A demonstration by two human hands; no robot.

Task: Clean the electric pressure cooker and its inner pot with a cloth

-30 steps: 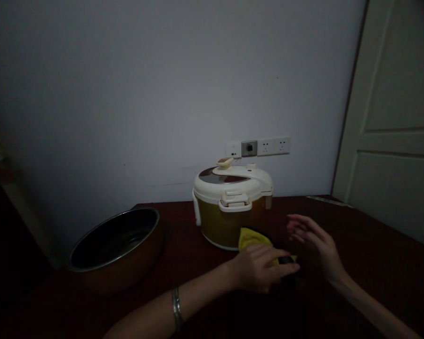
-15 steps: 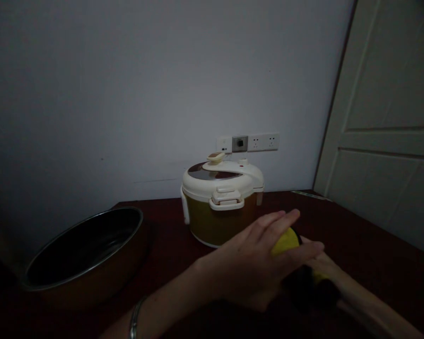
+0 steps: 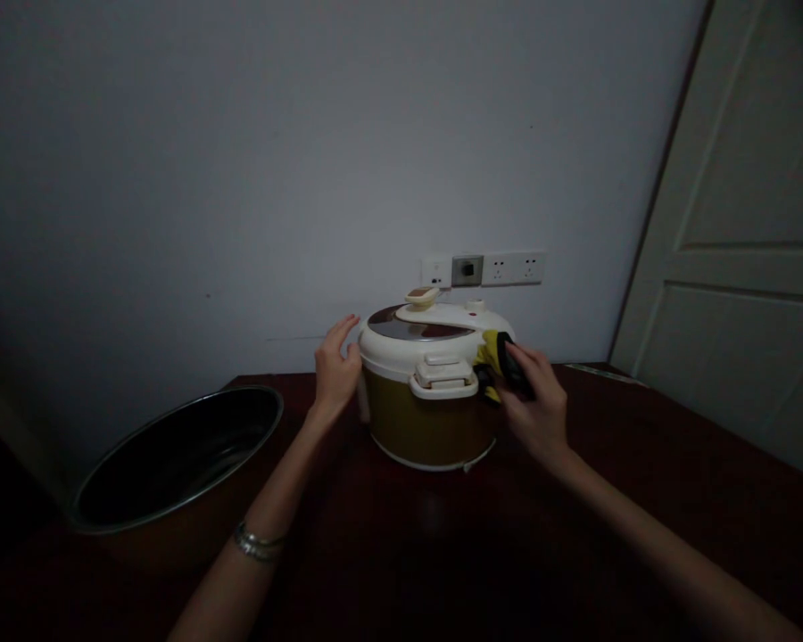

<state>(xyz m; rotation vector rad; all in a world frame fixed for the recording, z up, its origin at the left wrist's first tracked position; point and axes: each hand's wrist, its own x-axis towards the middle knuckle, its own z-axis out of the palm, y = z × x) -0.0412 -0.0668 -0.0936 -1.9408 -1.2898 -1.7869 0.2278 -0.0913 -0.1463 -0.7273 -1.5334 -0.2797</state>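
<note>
A pressure cooker (image 3: 408, 419) with a white lid and an olive-gold body stands upright on the dark red table. My left hand (image 3: 336, 370) is at the cooker's left side, fingers stretched out and holding nothing; whether it touches the rim I cannot tell. In my right hand (image 3: 539, 401) a yellow and black cloth (image 3: 492, 357) is bunched up. It lies against the cooker's right side, just right of the white side handle (image 3: 443, 379). The hand partly covers the cloth.
A large dark basin (image 3: 174, 464) with a shiny rim rests on the table (image 3: 401, 553) at the left. Behind the cooker is a pale wall with power sockets (image 3: 512, 267). A white panelled door (image 3: 742, 312) stands at the right.
My hands have come apart and moved forward to the cooker. The left has let go of the cloth and gone to the left side; the right has carried the cloth to the right side.
</note>
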